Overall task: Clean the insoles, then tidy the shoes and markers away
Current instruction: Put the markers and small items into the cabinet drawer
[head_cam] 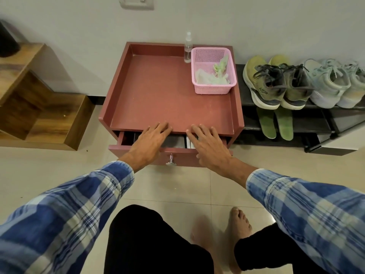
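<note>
The left hand (152, 139) and right hand (209, 145), flat-fingered and empty, spread over the reddish-brown wooden part-open drawer (185, 156) at centre frame, likely light-sliding, best taken by its chrome knob (171, 160).

White wall (256, 20), beige tiled floor (177, 186), red cabinet (169, 91), wooden shelf (43, 107).

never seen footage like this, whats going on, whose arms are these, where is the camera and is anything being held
There is no machine: one camera on a person's head looks forward and down, so the checked sleeves are their own arms. The left hand and right hand lie flat, fingers straight, at the front edge of a red cabinet, above its partly open drawer. Neither holds anything. On the cabinet top stand a spray bottle and a pink basket with cloths. To the right, a black rack carries green shoes, pale shoes, and two green insoles beneath.
</note>
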